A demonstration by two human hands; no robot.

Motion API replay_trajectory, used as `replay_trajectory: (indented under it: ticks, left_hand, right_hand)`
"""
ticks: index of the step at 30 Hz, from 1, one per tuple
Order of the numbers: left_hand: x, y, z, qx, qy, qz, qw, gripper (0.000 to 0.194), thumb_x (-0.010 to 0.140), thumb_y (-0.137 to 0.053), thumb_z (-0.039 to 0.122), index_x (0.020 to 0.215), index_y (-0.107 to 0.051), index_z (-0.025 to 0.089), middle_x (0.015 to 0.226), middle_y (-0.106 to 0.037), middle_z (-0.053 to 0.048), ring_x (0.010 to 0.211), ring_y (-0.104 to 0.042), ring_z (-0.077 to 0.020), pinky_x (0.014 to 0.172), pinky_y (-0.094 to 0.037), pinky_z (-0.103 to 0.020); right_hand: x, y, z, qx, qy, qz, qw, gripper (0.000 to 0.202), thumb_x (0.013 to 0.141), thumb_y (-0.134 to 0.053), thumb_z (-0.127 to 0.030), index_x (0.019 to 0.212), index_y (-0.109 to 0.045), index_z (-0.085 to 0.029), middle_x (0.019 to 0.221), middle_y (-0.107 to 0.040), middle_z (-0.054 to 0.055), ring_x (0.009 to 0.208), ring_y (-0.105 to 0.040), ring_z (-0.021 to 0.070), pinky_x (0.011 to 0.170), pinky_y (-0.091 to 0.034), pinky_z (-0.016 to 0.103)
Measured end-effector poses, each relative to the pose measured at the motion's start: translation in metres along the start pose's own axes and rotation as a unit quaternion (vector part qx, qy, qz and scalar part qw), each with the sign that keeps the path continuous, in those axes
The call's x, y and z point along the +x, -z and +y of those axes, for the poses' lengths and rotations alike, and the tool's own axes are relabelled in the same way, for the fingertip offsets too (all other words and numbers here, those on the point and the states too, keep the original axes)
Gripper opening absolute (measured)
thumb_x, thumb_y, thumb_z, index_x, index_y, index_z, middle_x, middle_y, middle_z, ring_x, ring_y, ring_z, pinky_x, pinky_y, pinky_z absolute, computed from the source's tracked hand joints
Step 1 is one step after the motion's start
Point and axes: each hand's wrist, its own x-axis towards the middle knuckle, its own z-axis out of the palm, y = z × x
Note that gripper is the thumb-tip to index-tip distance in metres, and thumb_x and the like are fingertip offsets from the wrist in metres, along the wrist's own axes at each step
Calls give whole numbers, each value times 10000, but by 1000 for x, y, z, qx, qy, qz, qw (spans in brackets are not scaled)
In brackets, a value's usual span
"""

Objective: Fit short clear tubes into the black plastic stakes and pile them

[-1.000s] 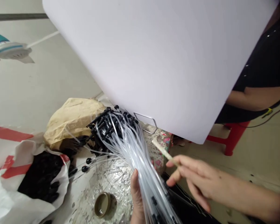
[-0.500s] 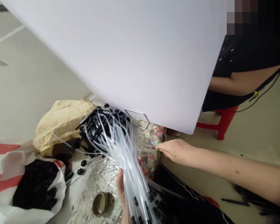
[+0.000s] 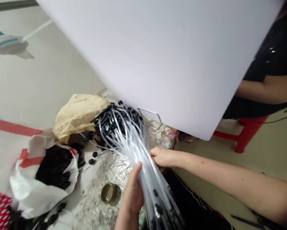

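And there's the left hand (image 3: 133, 191), closed around the bundle of clear tubes (image 3: 136, 150), thumb along its near side! The right hand (image 3: 161, 156) is at the bundle's other side, fingers bent in, tips hidden; I can't tell whether they grip anything. It was well apart from the tubes half a second ago, and now it's right up against them! The pale strip it held a second back is out of my sight. The bundle slants over the littered tabletop (image 3: 92, 204), black fittings at both ends. Small cup (image 3: 108, 193) near the left hand, white bag (image 3: 35, 198) of black parts beyond, crumpled brown paper (image 3: 78, 111) behind. A big white panel (image 3: 162, 64) overhangs the far side, blocking much of my view of another person (image 3: 265, 92).
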Motion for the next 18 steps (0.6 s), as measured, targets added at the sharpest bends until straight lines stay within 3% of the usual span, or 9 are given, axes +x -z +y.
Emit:
replay_trajectory:
  ticks: [4, 11, 18]
  left_hand:
    - [-3, -1, 0, 54, -44, 31, 997, 403, 672, -709, 360, 954, -675, 74, 886, -717, -123, 954, -619, -306, 876, -436, -380]
    - [-7, 3, -11, 32, -82, 94, 992, 454, 599, -749, 440, 891, -681, 98, 821, -719, -108, 887, -642, -295, 824, -453, -368]
    - [-8, 15, -18, 48, -116, 112, 986, 431, 645, -708, 454, 919, -672, 123, 874, -713, -104, 953, -614, -296, 862, -421, -369]
  right_hand:
    - [1, -8, 8, 21, -22, 10, 1000, 253, 765, -468, -197, 848, -692, -113, 687, -660, 7, 629, -555, 114, 533, -406, 170]
    - [5, -19, 15, 12, -15, 0, 1000, 266, 773, -472, -240, 877, -692, -133, 722, -678, 8, 697, -601, 129, 576, -441, 170]
    - [6, -12, 12, -128, 1, 11, 992, 242, 760, -469, -164, 837, -697, -145, 880, -702, 38, 853, -615, 165, 671, -436, 192]
